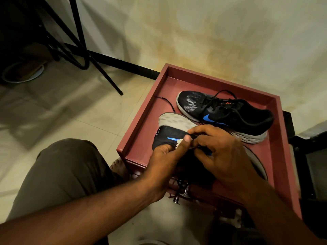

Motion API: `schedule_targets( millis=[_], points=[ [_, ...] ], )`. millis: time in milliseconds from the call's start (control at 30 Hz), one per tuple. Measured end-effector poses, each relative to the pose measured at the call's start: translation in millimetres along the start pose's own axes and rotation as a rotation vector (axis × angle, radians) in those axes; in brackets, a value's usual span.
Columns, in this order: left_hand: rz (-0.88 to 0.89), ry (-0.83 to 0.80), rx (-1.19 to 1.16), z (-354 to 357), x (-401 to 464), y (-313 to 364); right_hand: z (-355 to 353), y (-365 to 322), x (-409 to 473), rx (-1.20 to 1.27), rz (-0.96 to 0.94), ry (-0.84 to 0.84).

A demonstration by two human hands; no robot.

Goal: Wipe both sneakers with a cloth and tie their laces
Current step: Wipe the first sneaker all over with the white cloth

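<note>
Two black sneakers with blue logos and grey soles rest in a dark red tray [141,124]. The far sneaker [230,112] stands upright, toe to the left, with its laces loose; one lace end [166,99] trails across the tray. The near sneaker [168,133] lies tipped on its side, sole facing away from me. My left hand [166,156] grips its upper, thumb raised. My right hand [221,149] covers the sneaker's middle, its fingertips pinched on a black lace. A small white scrap [178,143], perhaps cloth, shows between my hands.
The tray tops a red cabinet with metal knobs [185,191], close to a stained wall. Black stand legs [99,68] and a white plate [23,73] are on the tiled floor at left. My knee [67,165] and bare foot [118,165] are beside the cabinet. Dark furniture [309,156] stands at right.
</note>
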State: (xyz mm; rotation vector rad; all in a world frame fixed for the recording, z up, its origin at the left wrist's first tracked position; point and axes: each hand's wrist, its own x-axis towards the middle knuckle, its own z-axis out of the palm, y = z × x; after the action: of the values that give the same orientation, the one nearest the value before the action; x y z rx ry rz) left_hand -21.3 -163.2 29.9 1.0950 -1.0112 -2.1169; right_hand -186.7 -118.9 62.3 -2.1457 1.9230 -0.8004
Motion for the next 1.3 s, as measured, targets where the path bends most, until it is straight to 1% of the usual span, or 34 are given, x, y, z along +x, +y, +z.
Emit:
schedule_targets(
  millis=[67, 200, 333, 400, 467, 533, 733, 867, 967, 1133, 1300],
  points=[
    [0.021, -0.001, 0.000, 0.0, -1.5, -0.8, -2.6, 1.2, -0.1, -0.007, -0.004, -0.036],
    [0.031, 0.079, 0.061, 0.3, 4.7, -3.9, -13.1, 5.5, 1.0, 0.029, -0.041, -0.118],
    [0.078, 0.151, 0.134, 0.7, 10.7, -5.9, -11.8, 3.1, 2.2, 0.054, -0.018, -0.064],
    [0.105, 0.147, 0.154, 1.1, 12.4, -5.7, -11.3, 4.8, 3.2, 0.067, -0.017, -0.049],
    [0.120, 0.101, 0.105, 3.3, 9.6, -3.7, -12.4, 6.7, 3.6, 0.070, -0.024, -0.056],
    [0.096, 0.060, 0.084, 3.2, 6.7, -5.2, -13.6, 6.5, 2.7, 0.061, -0.037, -0.088],
    [0.098, 0.039, 0.082, -0.8, 6.0, -11.0, -13.4, 3.5, -0.7, -0.023, -0.056, -0.157],
    [0.117, 0.074, 0.125, -2.5, 10.0, -10.9, -12.7, 4.3, 0.0, -0.028, -0.056, -0.133],
    [0.161, 0.114, 0.234, -3.1, 14.9, -13.7, -10.8, 2.7, 0.2, -0.001, -0.031, -0.081],
    [0.120, 0.198, 0.290, -3.0, 16.2, -16.5, -9.9, 1.2, -0.6, 0.032, -0.029, -0.065],
    [0.126, 0.250, 0.315, -1.3, 15.4, -14.1, -10.8, -1.9, -0.8, 0.043, -0.040, -0.060]
  ],
)
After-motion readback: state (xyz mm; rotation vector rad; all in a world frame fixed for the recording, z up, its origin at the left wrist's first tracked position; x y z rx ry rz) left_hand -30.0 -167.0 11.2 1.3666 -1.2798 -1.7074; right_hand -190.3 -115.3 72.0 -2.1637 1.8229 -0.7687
